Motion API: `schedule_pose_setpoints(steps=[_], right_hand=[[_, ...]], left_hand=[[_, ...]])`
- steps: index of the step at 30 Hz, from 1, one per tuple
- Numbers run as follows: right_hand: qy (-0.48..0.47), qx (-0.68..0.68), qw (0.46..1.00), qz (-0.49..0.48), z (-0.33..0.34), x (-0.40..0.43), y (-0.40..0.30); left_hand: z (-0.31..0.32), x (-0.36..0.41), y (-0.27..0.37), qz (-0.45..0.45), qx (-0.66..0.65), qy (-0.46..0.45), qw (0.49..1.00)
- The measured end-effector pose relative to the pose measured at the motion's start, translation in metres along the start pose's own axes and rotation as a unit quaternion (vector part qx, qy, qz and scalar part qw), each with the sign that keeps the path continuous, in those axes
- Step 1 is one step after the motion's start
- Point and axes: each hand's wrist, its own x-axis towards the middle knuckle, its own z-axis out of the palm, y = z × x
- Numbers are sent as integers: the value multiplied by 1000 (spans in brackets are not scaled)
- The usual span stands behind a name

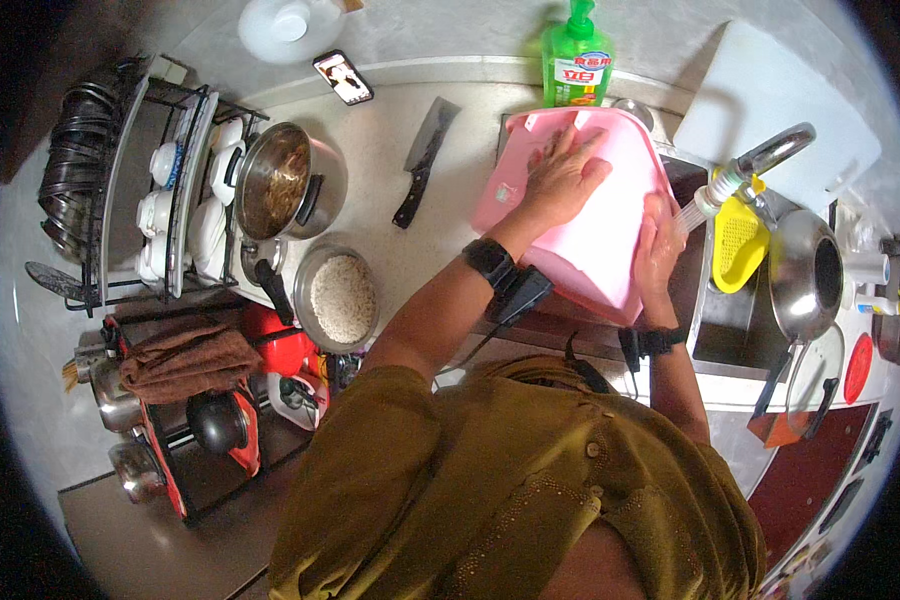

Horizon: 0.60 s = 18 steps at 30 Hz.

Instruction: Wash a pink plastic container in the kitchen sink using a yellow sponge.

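A pink plastic container (607,202) is held tilted over the left side of the sink (694,202). My left hand (566,184) lies flat on its pink surface with the fingers spread. At the container's right side, my right hand (656,244) grips the edge; its fingertips are partly hidden. Water runs from the spray head of the faucet (765,154) beside my right hand. Both wrists wear black bands. Behind the container stands a green pump bottle of Liby detergent (576,67).
A cleaver (429,161) lies on the counter. To its left are a steel pot (326,184), a bowl of white grains (343,300) and a dish rack (172,187). A yellow strainer (740,244), a steel pan (806,274) and a white cutting board (780,112) are right. A phone (343,77) leans behind.
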Motion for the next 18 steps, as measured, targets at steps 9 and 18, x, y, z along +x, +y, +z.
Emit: schedule_pose_setpoints(steps=[9, 18], right_hand=[[-23, -67, 918, 390, 24, -88, 125], [-18, 83, 996, 17, -3, 44, -58]], left_hand=[[-1, 1, 5, -10, 14, -20, 1000], [-3, 2, -2, -5, -30, -11, 999]])
